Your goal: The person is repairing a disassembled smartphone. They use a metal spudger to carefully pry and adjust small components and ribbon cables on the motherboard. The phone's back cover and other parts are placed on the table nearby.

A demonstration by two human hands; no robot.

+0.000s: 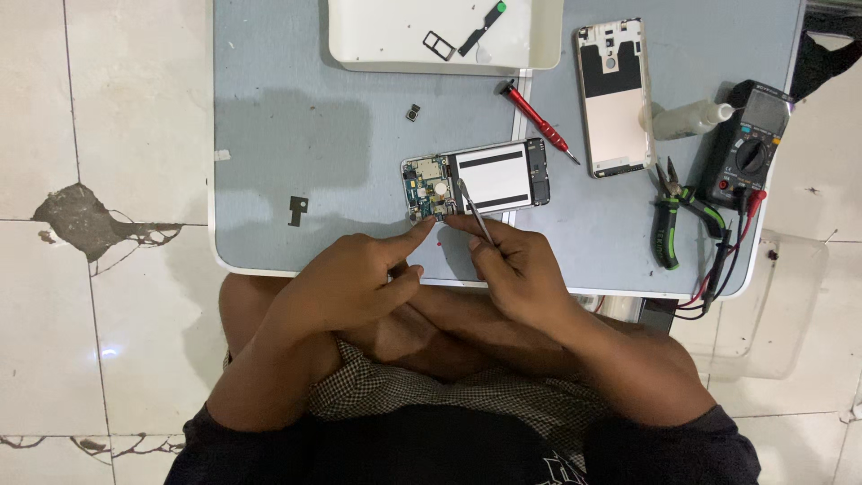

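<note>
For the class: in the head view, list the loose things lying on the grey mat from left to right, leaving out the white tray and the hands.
Small black bracket → tiny camera module → opened phone → red screwdriver → phone back cover → white bottle → multimeter.
</note>
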